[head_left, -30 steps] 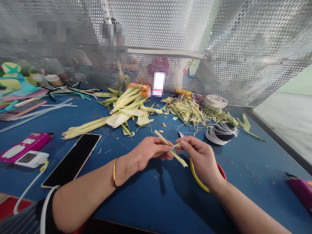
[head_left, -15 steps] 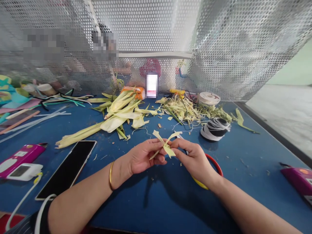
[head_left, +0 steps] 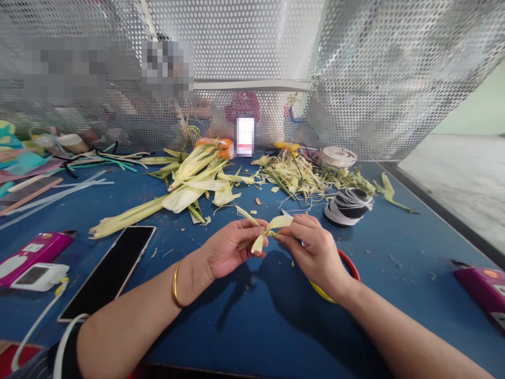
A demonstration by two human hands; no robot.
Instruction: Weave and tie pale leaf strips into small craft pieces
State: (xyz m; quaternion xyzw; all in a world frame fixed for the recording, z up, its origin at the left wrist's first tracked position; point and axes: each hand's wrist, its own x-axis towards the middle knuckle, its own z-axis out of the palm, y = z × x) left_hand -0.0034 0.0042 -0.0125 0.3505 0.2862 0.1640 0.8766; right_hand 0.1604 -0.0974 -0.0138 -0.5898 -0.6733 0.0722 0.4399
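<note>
A small corn husk piece with pale strips [head_left: 258,244] sticking out is held up above the blue tabletop. Between its thumb and fingers, my left hand [head_left: 232,247] grips the piece where the strips meet. My right hand [head_left: 315,252] pinches the thin knotted end on the right, and one broad strip passes up beside its fingers. Partly hidden under my right hand lies a pair of scissors with a red and yellow handle [head_left: 349,265]; one blade tip shows past the knuckles.
Corn husks [head_left: 197,184] lie in a pile at centre left, husk scraps [head_left: 295,176] at the back. A spool of white cord [head_left: 347,207] stands on the right. A dark phone [head_left: 110,271] rests on the left, near a purple device [head_left: 35,255]. A perforated screen [head_left: 244,47] closes off the back.
The husk piece has turned in my fingers, so its strips point differently and the knotted end now faces right. My right hand has shifted its pinch onto that end.
</note>
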